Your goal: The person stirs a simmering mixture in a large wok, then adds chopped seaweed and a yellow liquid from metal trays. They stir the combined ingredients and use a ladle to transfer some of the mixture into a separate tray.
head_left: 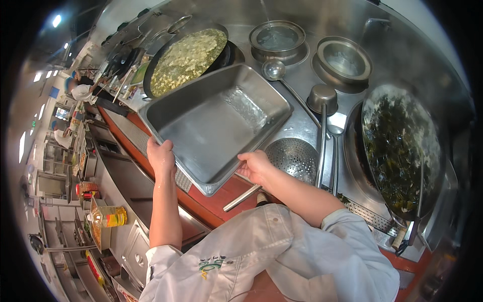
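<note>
A deep rectangular steel pan (201,133) is held up in front of me, tilted, with a little water pooled at its far right end. My left hand (161,156) is closed on its near left rim. On the near right rim my right hand (254,165) grips it, thumb on top. The pan's far left part overlaps the edge of a big wok (188,63) of greenish liquid with pale yellow pieces. Beside my right hand lies a perforated strainer (293,160), its handle stub passing under my wrist.
A second wok (400,151) with dark green leaves in steaming liquid sits at the right. Two round steel pots (276,40) stand behind. Two ladles (274,70) and a long-handled steel dipper (322,98) lie on the stove. An oil bottle (108,216) is on the left counter; people (83,91) work farther off.
</note>
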Demonstrator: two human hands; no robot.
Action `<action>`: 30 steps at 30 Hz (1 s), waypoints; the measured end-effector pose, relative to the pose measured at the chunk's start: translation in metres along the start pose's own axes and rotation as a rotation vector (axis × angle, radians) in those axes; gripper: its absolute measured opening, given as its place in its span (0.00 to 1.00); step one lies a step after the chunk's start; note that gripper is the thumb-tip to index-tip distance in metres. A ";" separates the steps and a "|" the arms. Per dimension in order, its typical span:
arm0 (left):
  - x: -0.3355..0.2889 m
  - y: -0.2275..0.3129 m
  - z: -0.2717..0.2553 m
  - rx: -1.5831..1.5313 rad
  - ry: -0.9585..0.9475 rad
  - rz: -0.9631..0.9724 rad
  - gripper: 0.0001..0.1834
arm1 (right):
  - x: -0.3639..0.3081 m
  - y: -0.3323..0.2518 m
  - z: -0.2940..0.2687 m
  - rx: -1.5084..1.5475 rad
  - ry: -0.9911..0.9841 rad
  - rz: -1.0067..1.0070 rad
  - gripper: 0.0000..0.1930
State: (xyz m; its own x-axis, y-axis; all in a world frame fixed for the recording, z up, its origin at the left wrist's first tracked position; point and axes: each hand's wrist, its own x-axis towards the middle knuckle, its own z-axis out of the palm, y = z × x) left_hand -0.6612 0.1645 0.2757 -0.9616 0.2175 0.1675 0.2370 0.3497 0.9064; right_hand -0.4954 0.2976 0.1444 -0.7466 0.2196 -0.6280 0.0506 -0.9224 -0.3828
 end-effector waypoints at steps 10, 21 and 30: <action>-0.103 0.068 0.041 0.428 0.010 0.599 0.05 | 0.056 0.033 -0.016 0.180 -0.138 0.143 0.10; -0.167 0.015 0.015 0.570 -0.033 0.851 0.11 | 0.083 0.077 -0.016 -0.181 -0.276 0.205 0.17; -0.150 -0.025 -0.001 0.484 0.155 0.889 0.13 | 0.102 0.022 -0.048 -1.682 -0.118 -1.289 0.23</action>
State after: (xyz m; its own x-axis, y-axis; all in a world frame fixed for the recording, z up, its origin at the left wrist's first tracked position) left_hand -0.5230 0.1223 0.2278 -0.4097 0.4696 0.7821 0.8707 0.4570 0.1817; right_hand -0.5381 0.3150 0.0392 -0.8643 0.2625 0.4291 -0.0488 0.8054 -0.5908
